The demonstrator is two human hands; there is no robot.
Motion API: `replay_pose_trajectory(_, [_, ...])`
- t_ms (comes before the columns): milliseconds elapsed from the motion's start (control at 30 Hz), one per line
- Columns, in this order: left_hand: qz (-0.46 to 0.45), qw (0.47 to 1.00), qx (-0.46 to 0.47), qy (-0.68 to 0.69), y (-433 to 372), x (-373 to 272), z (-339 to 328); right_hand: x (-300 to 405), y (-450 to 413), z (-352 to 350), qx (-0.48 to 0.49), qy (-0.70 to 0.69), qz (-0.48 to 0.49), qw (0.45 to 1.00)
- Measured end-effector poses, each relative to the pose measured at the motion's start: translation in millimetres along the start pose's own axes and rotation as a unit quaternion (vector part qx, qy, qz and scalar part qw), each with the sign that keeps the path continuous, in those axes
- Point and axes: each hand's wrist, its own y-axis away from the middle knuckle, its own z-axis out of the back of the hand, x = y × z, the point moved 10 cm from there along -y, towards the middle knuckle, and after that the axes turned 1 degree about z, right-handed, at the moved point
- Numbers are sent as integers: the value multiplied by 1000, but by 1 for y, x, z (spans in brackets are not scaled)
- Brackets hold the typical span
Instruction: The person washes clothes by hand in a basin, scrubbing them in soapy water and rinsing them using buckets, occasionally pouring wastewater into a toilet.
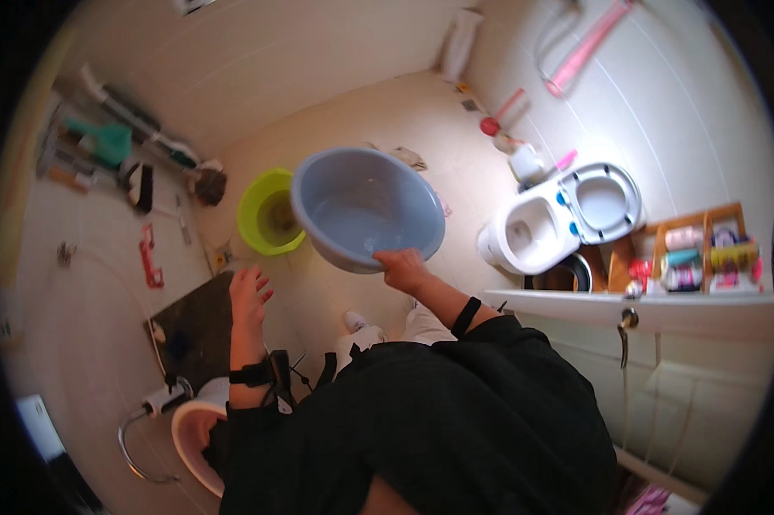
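Observation:
A grey-blue plastic basin (367, 199) is held up in front of me, tilted so its inside faces me; a wet sheen shows on its bottom. My right hand (405, 269) grips its near rim, thumb over the edge and fingers underneath. My left hand (249, 293) is raised to the left of the basin, its fingers apart and nothing in it. Past that hand, a lime-green plastic bucket (248, 215) stands on the floor with murky liquid inside, partly covered by the basin's left edge.
To the right is a white toilet (535, 238) with its lid up, beside a wooden shelf (657, 244) of bottles and packets. Brushes (141, 187) hang along the left wall. A pink tub (190, 431) sits at lower left, near a water tap (168, 399). A door (683, 380) stands at right.

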Motion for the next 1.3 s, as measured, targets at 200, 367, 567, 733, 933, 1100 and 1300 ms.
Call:
replay_pose_trajectory(200, [32,997,49,-48,8,2,-89,-152,76,93,-177,-9,-157,972])
replay_pose_trajectory(367, [41,995,67,-69,28,-3,-147,-271,146,156,-297,-85,-279,909])
replay_pose_trajectory(567, [50,989,94,-100,52,-9,-202,-403,239,178,-452,-301,-381,748])
replay_pose_trajectory(733, [50,989,91,-103,57,-12,-219,-454,294,185,-577,-429,-388,577])
replay_pose_trajectory(933, [52,994,80,-61,59,-11,-212,-487,335,181,-672,-469,-368,439])
replay_pose_trajectory(1100, [47,998,46,18,61,-2,-170,-514,352,144,-652,-558,-389,334])
replay_pose_trajectory(1300, [52,990,51,122,83,15,-118,-490,311,157,-570,-605,-348,432])
